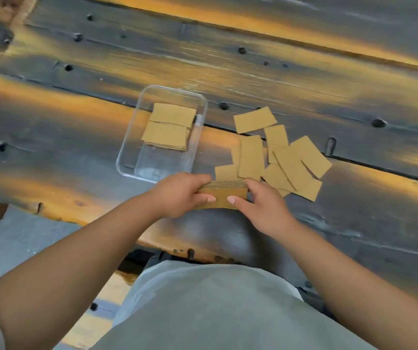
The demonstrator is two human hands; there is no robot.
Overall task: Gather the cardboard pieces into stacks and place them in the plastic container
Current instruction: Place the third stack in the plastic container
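Hands, left (177, 195) and right (263, 203), gripped one cardboard stack (224, 195) between them, fingers curled round its ends. The plastic container (127, 157) lay just beyond the left hand. Uneven squeeze could have splayed the stack onto loose pieces (288, 160) beyond the right hand.

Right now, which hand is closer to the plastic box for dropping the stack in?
The left hand. It holds the stack on the side nearest the plastic container, just below its near rim. The right hand sits by the loose pieces.
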